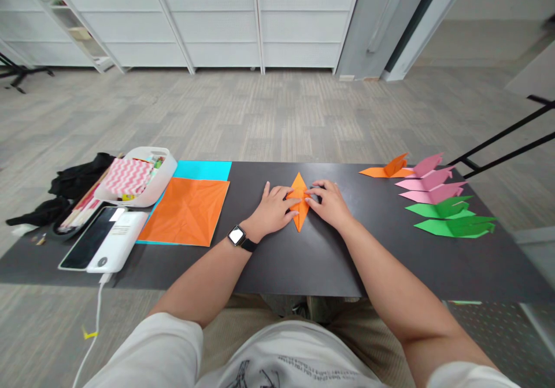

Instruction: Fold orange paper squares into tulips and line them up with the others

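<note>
A diamond-shaped piece of folded orange paper (299, 219) lies on the dark table, its points facing toward and away from me. From the left, my left hand (274, 207) holds it, with thumb and fingertips on its left half; a watch is on that wrist. My right hand (330, 204) has its curled fingertips and thumb on the right edge of the same paper. A crease runs down the middle of the paper, partly covered by my fingers.
Folded paper cranes in orange (390, 168), pink (431, 185) and green (455, 226) line the table's right end. At left are orange paper sheets (184, 211) over blue ones (203, 170), a white basket (162, 180), a phone (93, 240) and a cabled white power bank (117, 243).
</note>
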`<state>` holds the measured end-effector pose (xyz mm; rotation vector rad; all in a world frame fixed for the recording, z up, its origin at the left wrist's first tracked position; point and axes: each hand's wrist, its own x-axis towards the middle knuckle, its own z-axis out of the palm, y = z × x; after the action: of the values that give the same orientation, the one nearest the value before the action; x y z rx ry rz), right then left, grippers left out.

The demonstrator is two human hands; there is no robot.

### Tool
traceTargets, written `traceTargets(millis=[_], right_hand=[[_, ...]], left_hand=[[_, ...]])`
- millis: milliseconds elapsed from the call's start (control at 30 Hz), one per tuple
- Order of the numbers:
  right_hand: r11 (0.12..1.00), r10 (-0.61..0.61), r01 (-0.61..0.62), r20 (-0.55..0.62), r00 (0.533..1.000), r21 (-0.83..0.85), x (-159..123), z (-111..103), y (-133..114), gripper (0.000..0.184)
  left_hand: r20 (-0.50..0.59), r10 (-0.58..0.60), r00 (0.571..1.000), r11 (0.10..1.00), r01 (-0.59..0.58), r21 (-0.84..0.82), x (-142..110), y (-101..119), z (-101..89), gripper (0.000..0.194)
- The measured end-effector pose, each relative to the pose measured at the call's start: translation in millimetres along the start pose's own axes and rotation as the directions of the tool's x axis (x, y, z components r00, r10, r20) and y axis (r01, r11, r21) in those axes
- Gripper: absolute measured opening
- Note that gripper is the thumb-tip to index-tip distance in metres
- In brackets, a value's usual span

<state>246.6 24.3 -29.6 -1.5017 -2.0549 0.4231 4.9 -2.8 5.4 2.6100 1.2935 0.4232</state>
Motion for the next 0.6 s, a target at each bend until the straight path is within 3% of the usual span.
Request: traceTargets(millis=[133, 333, 600], right_hand=[[0.998, 0.041, -0.04, -0.007, 0.999, 0.054, 1.8, 0.7, 0.3, 0.02], [0.993, -0.004, 0.008, -0.033, 0.999, 0.119, 4.7, -0.7, 3.7, 0.017], [0.997, -0.013, 0.016, -0.05, 0.999, 0.069, 2.5, 4.5, 2.8, 0.023]], left_hand=[[0.013, 0.015, 1.0, 1.0, -0.014, -0.02, 0.1, -2.3, 1.8, 0.038], [0.028, -0.006, 1.0, 0.998, 0.008, -0.059, 0.2, -2.8, 1.6, 0.038], [0.003, 0.019, 1.0, 0.996, -0.019, -0.088, 2.1, -3.1, -1.6, 0.032]])
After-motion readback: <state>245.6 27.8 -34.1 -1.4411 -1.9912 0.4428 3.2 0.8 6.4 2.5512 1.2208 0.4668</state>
